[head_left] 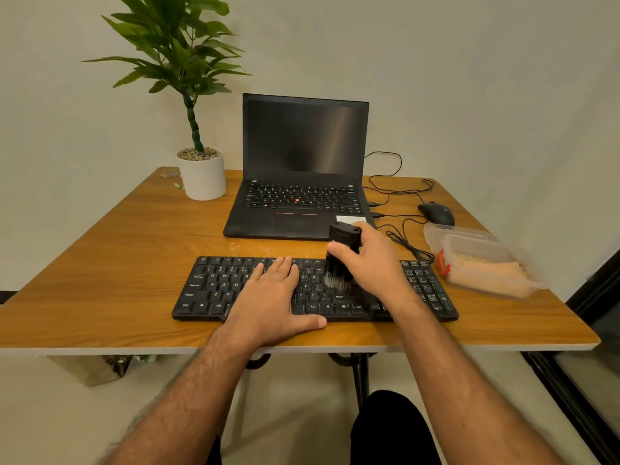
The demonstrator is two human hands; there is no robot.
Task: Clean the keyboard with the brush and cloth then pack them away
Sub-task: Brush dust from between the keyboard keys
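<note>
While my left hand (268, 297) lies flat with straight fingers across the middle keys of the black keyboard (214, 290), my right hand (372, 260) grips the black brush (342, 250) upright, bristles down on the keys right of centre. Near the table's (117, 263) right edge, a clear plastic container (486, 263) holds the peach cloth (496, 280). Beyond the keyboard sits an open laptop (302, 169).

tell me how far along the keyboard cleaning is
Nothing looks finished yet. In hand: the right hand grips the black brush upright, bristles on the black keyboard, while the left hand lies flat on the keys. Left: wiping with the orange cloth, which sits in the clear plastic container, then packing both away.
</note>
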